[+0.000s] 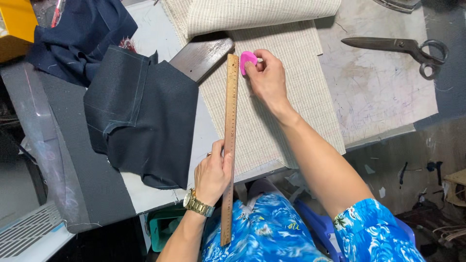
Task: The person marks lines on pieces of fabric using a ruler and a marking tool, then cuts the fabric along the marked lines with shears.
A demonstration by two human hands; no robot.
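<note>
A long wooden ruler (230, 126) lies lengthwise on a cream striped fabric (272, 111) spread on the work table. My left hand (213, 172) presses the ruler's near part down; a gold watch sits on that wrist. My right hand (266, 77) pinches a pink tailor's chalk (246, 60) against the ruler's far end, touching the fabric. The far part of the fabric is folded back over itself (257, 14).
Dark navy cloth pieces (145, 111) lie left of the ruler, with more navy cloth (82, 34) behind. A dark wooden block (201, 56) pokes from under the fabric. Large shears (398, 48) rest on the worn tabletop (378, 92) at right. A green bin (162, 228) stands below.
</note>
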